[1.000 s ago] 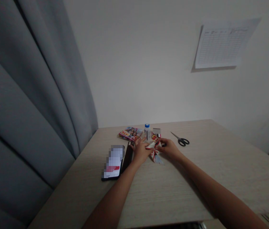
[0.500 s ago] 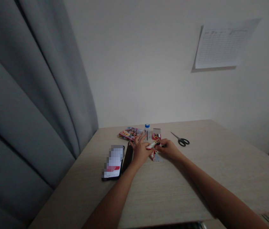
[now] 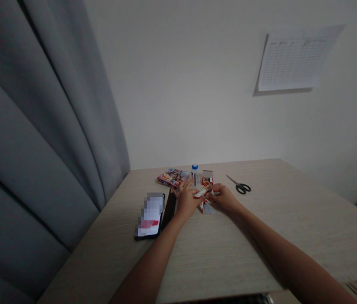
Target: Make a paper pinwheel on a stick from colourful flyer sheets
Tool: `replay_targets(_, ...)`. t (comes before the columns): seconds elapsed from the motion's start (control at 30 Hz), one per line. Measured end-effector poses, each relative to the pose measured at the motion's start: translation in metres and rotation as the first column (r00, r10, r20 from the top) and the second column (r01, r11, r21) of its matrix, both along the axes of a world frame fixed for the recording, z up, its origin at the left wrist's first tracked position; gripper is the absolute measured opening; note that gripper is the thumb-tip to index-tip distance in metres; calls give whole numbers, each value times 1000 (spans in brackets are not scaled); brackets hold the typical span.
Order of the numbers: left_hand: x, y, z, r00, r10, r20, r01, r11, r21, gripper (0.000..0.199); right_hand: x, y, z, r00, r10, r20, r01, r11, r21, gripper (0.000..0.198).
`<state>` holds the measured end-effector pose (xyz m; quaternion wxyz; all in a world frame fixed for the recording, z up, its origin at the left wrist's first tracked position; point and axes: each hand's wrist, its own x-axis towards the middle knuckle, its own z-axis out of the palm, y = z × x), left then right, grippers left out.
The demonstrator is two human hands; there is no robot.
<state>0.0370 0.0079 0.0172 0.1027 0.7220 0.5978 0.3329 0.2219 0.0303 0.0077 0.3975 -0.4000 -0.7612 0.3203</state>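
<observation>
Between my two hands is a red, white and yellow printed piece of folded paper or thin card (image 3: 204, 206), lying low over the table. My left hand (image 3: 187, 199) grips its left side between thumb and forefinger, with the other fingers spread out. The right side is pinched by my right hand (image 3: 224, 197), whose fingertips partly hide it. Just behind the hands stands a clear bottle with a blue cap (image 3: 195, 175), probably glue. Beside that, another printed strip (image 3: 208, 179) reaches back from the hands; whether it joins the held piece I cannot tell.
Scissors with black handles (image 3: 242, 188) lie to the right. Printed magazines or booklets (image 3: 172, 177) are stacked at the back left. A phone (image 3: 150, 217), its screen blurred, lies left of a dark brown flat object (image 3: 169, 209). Curtain (image 3: 55, 126) hangs along the left edge.
Both hands stay almost in place on the printed piece, with only a very slight shift of the right fingers. The other things have not moved.
</observation>
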Motion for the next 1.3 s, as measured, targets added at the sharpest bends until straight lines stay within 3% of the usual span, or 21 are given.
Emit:
replay_targets(0.37, 1, -1, 2, 1000, 12, 13, -11, 999, -43, 3, -4, 2, -5, 1000, 5, -23, -4, 999, 34, 23)
replay_targets(0.9, -9, 8, -1, 1000, 27, -3, -27, 993, -117, 19, -1, -1, -6, 995, -90, 34, 93, 993, -72, 28)
replay_targets(1.3, -9, 8, -2, 999, 41, 27, -38, 994, -99, 14, 2, -2, 0, 989, -124, 79, 130, 988, -82, 26)
